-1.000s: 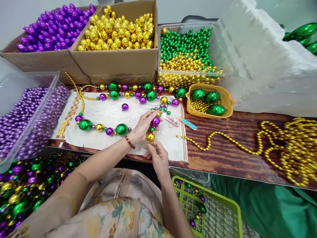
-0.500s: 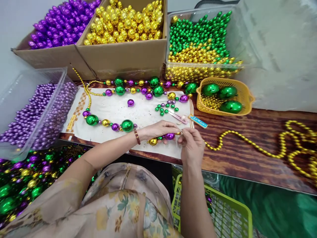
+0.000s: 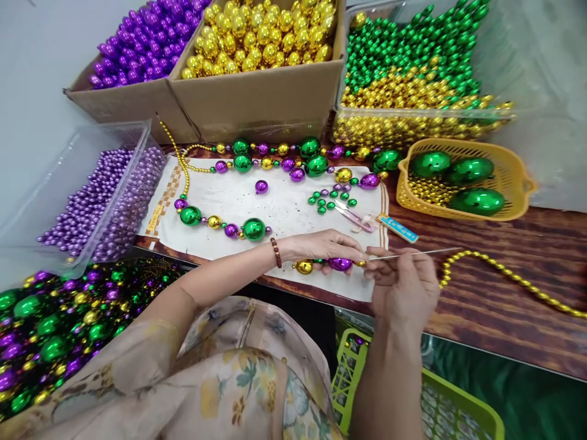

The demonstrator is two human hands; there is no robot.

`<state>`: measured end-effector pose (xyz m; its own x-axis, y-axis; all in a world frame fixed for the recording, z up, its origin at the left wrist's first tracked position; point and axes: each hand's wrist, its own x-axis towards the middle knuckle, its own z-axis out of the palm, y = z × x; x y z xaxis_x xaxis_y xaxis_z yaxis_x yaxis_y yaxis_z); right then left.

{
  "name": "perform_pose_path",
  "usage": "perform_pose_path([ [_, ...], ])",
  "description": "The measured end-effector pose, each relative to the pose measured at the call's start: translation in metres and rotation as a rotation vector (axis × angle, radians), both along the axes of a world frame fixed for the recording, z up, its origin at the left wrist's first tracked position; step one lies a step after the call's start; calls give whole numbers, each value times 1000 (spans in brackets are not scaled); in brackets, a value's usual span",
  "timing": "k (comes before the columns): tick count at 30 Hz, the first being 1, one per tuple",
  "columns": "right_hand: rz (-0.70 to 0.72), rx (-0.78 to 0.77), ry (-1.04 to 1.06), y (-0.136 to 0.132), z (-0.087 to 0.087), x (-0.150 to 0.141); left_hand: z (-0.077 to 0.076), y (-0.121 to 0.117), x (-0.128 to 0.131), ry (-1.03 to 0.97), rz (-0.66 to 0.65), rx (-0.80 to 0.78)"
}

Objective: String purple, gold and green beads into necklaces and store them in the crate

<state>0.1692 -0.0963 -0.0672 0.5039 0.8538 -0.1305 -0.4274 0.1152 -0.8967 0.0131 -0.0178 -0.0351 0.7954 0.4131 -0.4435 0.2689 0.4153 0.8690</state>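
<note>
My left hand [image 3: 323, 246] is closed over a strand of beads at the front edge of the white cloth [image 3: 275, 208]; a gold bead [image 3: 304, 267] and a purple bead [image 3: 340, 264] show under its fingers. My right hand [image 3: 403, 287], slightly blurred, pinches a long thin needle [image 3: 415, 252] that points right from the purple bead. The strung necklace of green, gold and purple beads [image 3: 254, 228] runs back across the cloth.
Cardboard boxes of purple beads [image 3: 142, 43] and gold beads [image 3: 261, 36] stand at the back, beside a clear tub of green and gold beads [image 3: 413, 79]. A yellow basket [image 3: 509, 177] holds green balls. A purple-bead tub [image 3: 92, 201] sits left; scissors [image 3: 351, 215] lie mid-cloth.
My right hand has pulled rightward, drawing the needle out past the purple bead. My left hand stays on the strand. The camera view has shifted left and closer.
</note>
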Motion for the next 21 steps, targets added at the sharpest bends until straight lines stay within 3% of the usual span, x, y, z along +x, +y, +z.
perform_pose_path([
  [4,-52,38,-24,2,10,14,16,3,1,1,-38,5],
  [9,54,53,-7,3,21,11,33,12,5,0,-59,5],
  [15,9,50,-17,4,25,18,30,22,6,49,-171,1],
  [21,-94,4,17,-8,42,47,26,36,3,9,-172,71],
])
